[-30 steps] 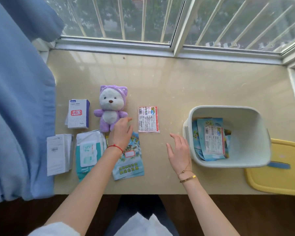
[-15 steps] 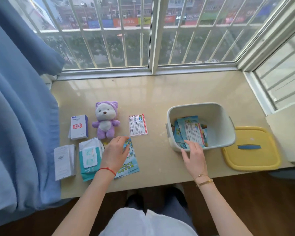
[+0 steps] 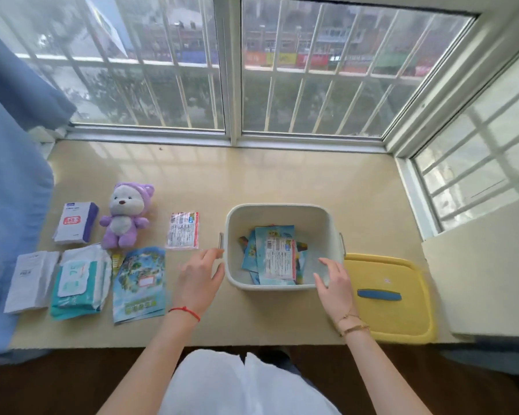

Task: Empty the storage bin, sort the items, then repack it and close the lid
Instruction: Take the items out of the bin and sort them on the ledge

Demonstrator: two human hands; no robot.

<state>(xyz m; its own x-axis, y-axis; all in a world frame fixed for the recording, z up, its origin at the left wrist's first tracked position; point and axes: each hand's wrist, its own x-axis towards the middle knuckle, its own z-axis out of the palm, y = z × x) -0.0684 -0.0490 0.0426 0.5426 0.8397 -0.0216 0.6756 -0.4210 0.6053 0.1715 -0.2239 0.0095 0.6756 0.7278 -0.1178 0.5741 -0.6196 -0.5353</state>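
I see my left hand (image 3: 200,275) at the storage bin's (image 3: 237,283) nine o'clock wall, grip open, fingers loosely spread at the rim. My right hand (image 3: 334,280) sits at its five o'clock corner, grip also open, fingertips on the rim. Inside the bin lie blue packets (image 3: 277,253). The yellow lid (image 3: 396,298) rests on the bench (image 3: 282,175) at three o'clock. Sorted items, plush bear (image 3: 125,215) included, lie at nine o'clock.

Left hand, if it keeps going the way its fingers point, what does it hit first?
Probably the storage bin: the left hand points up-right at its left wall near the side handle, almost touching. Exact gap unclear.
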